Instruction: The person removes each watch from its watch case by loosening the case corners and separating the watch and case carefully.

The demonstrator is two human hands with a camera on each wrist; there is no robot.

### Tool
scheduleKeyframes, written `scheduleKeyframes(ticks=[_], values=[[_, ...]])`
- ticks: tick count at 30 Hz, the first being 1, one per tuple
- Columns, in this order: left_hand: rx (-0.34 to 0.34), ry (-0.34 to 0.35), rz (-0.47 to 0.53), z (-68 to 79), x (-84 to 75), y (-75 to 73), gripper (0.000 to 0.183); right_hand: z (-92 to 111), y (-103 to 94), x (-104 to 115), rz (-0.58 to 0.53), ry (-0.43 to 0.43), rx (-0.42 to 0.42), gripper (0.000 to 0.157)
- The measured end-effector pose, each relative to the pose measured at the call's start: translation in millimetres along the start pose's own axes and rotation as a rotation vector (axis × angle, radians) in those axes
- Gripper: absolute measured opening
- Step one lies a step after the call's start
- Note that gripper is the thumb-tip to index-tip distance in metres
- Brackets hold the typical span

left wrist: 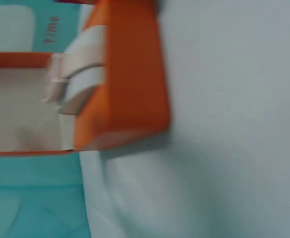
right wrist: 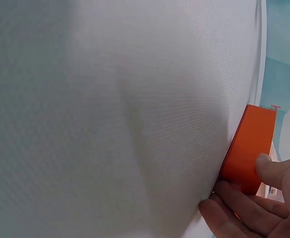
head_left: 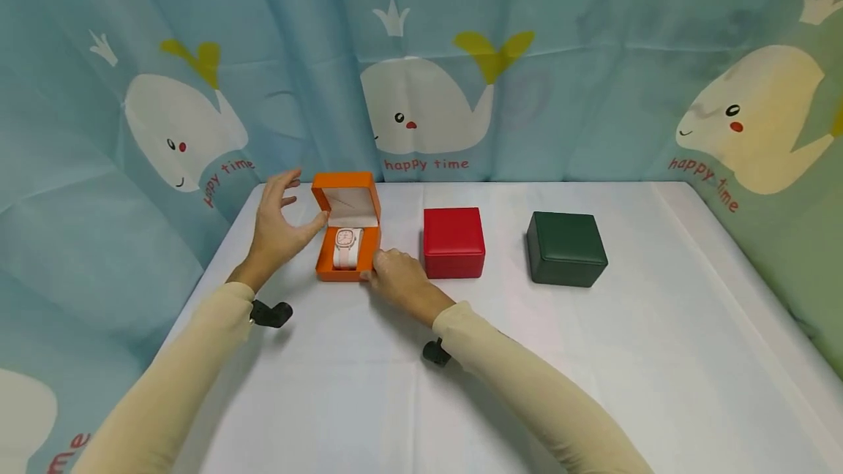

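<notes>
An orange watch box (head_left: pixel 326 260) stands on the white cloth with its lid (head_left: pixel 344 180) raised. Inside, a pink-and-white wristwatch (head_left: pixel 345 238) is wrapped round a white cushion. My right hand (head_left: pixel 403 280) grips the box's front right corner. In the right wrist view, the thumb (right wrist: pixel 271 172) presses one orange face while the fingers lie low along another side. To the left of the box is my left hand (head_left: pixel 279 227), fingers spread and raised, thumb close to the box near the hinge; contact is unclear. The left wrist view shows the box (left wrist: pixel 137 74) blurred, without the hand.
Right of the orange box, a closed red box (head_left: pixel 453 240) stands a short way off. Farther right is a closed dark green box (head_left: pixel 566 247), turned slightly. A blue whale-print curtain (head_left: pixel 421 93) hangs behind the table (head_left: pixel 369 401).
</notes>
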State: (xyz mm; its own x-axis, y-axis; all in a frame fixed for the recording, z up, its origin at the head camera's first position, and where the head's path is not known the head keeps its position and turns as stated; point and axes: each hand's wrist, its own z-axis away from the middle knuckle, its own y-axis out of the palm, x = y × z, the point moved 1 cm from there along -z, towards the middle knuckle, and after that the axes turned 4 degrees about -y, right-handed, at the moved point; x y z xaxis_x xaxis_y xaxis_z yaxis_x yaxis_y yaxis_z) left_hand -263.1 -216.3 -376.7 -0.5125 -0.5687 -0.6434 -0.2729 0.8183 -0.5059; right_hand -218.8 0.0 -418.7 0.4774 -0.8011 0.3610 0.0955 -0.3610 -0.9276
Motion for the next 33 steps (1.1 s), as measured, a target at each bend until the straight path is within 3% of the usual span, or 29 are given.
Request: scheduleKeyframes(ticks=[4, 7, 9, 13, 16, 23, 33], values=[[0.043, 0.124, -0.051, 11.0, -0.7, 3.3, 0.056, 0.8, -0.3, -1.4, 0.005, -0.010, -0.006, 0.028], [0.153, 0.146, -0.089, 16.2, -1.1, 5.8, 0.049, 0.3, 0.4, -1.6, 0.018, -0.015, -0.014, 0.027], [0.262, 0.101, -0.147, 17.4, -1.8, 7.9, 0.054, -0.1, 0.5, -1.8, 0.025, -0.012, -0.018, 0.027], [0.507, -0.070, -0.297, 17.0, -2.7, 12.8, 0.073, -0.1, -0.1, -2.0, 0.043, -0.012, -0.019, 0.027], [0.625, -0.154, -0.355, 17.3, -1.6, 15.6, 0.079, 0.5, 0.4, -2.2, 0.050, -0.022, -0.019, 0.027], [0.665, -0.147, -0.365, 21.3, 2.7, 23.6, 0.082, 0.9, 0.6, -2.1, 0.053, -0.031, -0.037, 0.026], [0.672, -0.248, -0.372, 21.0, 8.5, 29.1, 0.088, 1.0, 2.5, 0.0, 0.077, -0.039, -0.029, 0.026]])
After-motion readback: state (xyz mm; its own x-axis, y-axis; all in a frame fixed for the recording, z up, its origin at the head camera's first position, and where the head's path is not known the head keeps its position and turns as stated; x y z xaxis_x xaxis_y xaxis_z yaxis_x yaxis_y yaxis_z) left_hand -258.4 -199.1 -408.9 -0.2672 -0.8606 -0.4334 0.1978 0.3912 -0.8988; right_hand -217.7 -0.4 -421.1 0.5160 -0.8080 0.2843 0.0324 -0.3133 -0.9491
